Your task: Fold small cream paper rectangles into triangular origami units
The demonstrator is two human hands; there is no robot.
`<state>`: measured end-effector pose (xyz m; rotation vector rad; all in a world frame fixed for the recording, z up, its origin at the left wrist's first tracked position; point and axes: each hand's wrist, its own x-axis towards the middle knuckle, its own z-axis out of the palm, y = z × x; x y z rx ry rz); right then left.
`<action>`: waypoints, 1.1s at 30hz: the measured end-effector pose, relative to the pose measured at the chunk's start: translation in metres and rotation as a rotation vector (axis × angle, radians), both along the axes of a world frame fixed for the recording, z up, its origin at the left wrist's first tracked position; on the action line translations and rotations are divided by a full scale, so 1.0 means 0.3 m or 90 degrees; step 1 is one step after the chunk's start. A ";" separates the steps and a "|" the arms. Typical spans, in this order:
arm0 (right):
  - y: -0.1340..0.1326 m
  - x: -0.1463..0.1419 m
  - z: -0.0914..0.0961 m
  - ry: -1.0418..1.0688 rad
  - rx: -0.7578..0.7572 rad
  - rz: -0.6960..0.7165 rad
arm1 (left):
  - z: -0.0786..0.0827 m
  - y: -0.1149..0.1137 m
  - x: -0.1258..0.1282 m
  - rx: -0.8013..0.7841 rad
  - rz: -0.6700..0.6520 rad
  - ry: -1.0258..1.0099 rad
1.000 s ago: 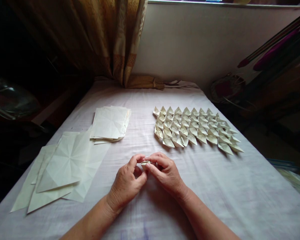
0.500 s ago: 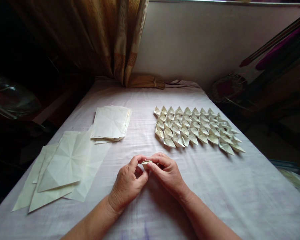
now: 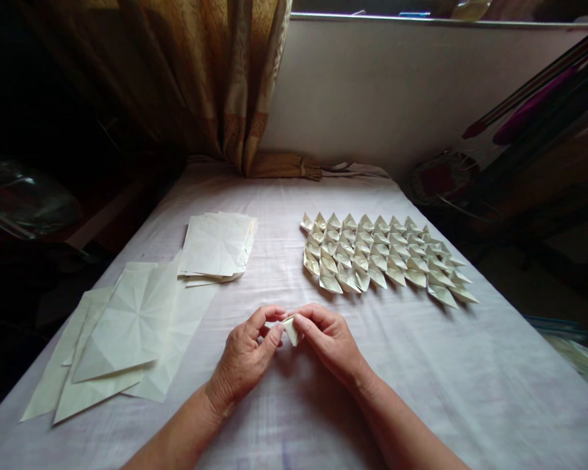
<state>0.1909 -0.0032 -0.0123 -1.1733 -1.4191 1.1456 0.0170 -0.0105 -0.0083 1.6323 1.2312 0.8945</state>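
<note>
Tilting, the folded paper (image 3: 291, 331) now presents a broader side to work. The right hand (image 3: 330, 341) has fingers clamped on it; whether the left hand (image 3: 247, 346) grips, I can't tell.

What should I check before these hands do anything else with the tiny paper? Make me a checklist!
1. Right hand pinching the small folded paper: ok, thumb and fingers are on it.
2. Left hand close to it: ok, its fingertips are right by the edge.
3. Left hand gripping firmly: cannot tell.
4. Boat-like paper shapes apart from the hands: ok, they sit in rows beyond the right hand.
5. Creased sheets in a neat pile: not ok, they lie spread and overlapping on the left.
6. Folds inside the small folded paper all flat: cannot tell, fingers cover part of it.
</note>
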 end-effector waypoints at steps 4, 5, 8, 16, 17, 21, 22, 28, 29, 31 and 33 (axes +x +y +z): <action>-0.001 -0.001 -0.004 0.007 -0.027 0.009 | 0.006 0.000 -0.012 0.097 -0.047 0.052; -0.002 -0.002 -0.007 0.009 -0.032 0.013 | 0.009 -0.002 -0.012 0.120 -0.059 0.067; -0.006 -0.008 -0.013 -0.016 -0.005 0.022 | 0.014 -0.007 -0.007 0.183 -0.065 0.121; -0.037 -0.026 0.016 -0.155 0.105 0.066 | 0.004 0.009 -0.003 0.200 0.078 0.113; -0.043 -0.030 0.018 -0.178 0.102 0.060 | 0.001 0.012 -0.003 0.174 0.094 0.097; -0.063 -0.049 0.012 -0.266 0.164 0.010 | -0.013 0.015 0.002 0.093 0.118 0.046; -0.066 -0.052 0.009 -0.288 0.191 -0.001 | -0.016 0.015 0.004 0.087 0.121 0.039; -0.068 -0.050 -0.003 -0.427 0.312 -0.056 | -0.023 0.007 0.014 0.120 0.124 0.061; -0.066 -0.046 -0.004 -0.437 0.311 -0.066 | -0.021 0.006 0.014 0.130 0.118 0.082; -0.061 -0.039 -0.006 -0.449 0.296 -0.087 | -0.018 0.002 0.015 0.143 0.099 0.126; -0.058 -0.034 -0.009 -0.453 0.276 -0.101 | -0.016 -0.001 0.016 0.146 0.085 0.173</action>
